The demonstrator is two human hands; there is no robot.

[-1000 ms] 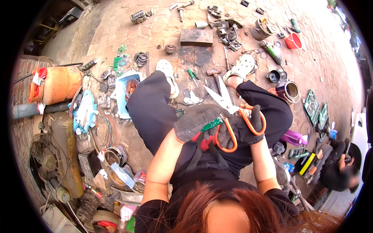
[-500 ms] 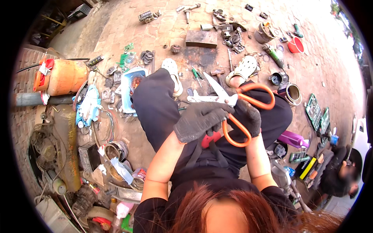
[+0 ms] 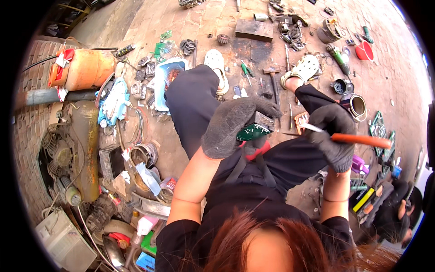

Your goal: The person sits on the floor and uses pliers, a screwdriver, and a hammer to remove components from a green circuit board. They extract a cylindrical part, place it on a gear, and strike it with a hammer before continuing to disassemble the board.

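Note:
My left hand [image 3: 229,127], in a dark grey glove, is closed around a green circuit board [image 3: 252,133]. A blocky grey part sits on top of the board, partly covered by the fingers. To the right, my gloved right hand [image 3: 334,133] grips a pair of scissors with orange handles [image 3: 362,140]. The scissors are seen almost edge-on, their pale blade pointing left toward the board but apart from it. Between my feet on the ground lie a hammer [image 3: 274,87] and a green-handled screwdriver [image 3: 246,71].
A blue tub [image 3: 160,93] stands beside my left leg. Farther left lies an orange gas cylinder [image 3: 90,73]. Ahead is a metal block [image 3: 253,31]; a red bucket [image 3: 364,51] is at far right. Another person [image 3: 398,211] crouches at lower right.
My hands have moved apart, the right one carrying the scissors to the right and turning them edge-on. The circuit board now shows in my left hand. The view has shifted slightly.

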